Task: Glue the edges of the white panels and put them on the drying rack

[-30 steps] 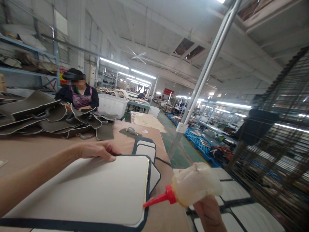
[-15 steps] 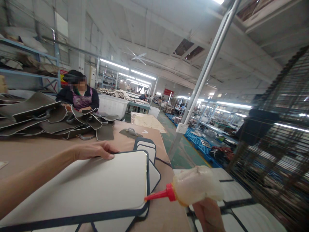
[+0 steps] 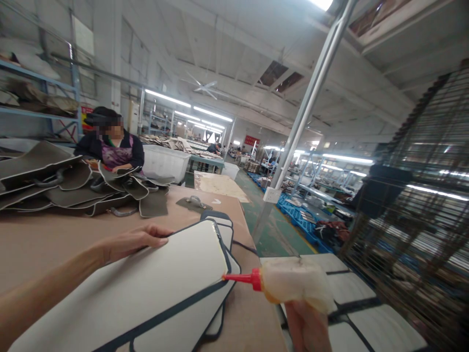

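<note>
A white panel with a dark blue edge (image 3: 157,274) lies tilted over more panels of the same kind. My left hand (image 3: 141,241) grips its far edge, thumb on top and fingers underneath. In my right hand (image 3: 307,320) is a cloudy squeeze bottle (image 3: 295,283) of glue, held on its side; most of the fingers are hidden by the bottle. Its red nozzle (image 3: 238,277) points left, the tip at the panel's near right corner. A shiny glue line (image 3: 219,239) runs along the panel's short right edge. Further panels (image 3: 216,313) stick out beneath.
Dark grey-brown pieces with pale edges (image 3: 69,188) are heaped at the table's far left, a co-worker (image 3: 113,146) behind them. A small piece with a handle (image 3: 192,203) lies beyond the panels. More white panels (image 3: 384,325) are at the right, near a wire rack (image 3: 432,205) and a metal post (image 3: 289,161).
The panel has turned, its right corner now angled toward me. The nozzle tip has moved slightly up, staying at that corner. The camera view has shifted slightly.
</note>
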`<action>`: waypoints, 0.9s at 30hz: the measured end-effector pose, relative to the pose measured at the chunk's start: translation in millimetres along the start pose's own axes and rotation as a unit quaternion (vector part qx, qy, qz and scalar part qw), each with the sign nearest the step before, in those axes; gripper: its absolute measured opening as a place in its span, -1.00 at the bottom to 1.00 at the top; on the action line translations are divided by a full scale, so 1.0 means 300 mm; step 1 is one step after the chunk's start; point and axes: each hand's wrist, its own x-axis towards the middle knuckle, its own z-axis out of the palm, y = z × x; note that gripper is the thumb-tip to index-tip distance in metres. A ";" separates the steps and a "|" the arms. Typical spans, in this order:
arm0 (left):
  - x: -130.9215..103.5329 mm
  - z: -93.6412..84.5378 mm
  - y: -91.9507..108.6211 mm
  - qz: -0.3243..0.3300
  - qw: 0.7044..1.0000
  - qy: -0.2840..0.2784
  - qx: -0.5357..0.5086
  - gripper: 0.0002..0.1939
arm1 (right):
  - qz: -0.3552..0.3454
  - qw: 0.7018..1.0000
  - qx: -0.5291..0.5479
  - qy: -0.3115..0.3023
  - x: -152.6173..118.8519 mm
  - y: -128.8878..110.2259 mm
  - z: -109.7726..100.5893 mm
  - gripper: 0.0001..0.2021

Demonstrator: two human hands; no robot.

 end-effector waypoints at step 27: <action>0.096 0.121 -0.099 0.011 0.980 0.105 -0.169 -0.53 | -0.040 0.995 0.021 0.085 0.004 0.053 0.045 -0.37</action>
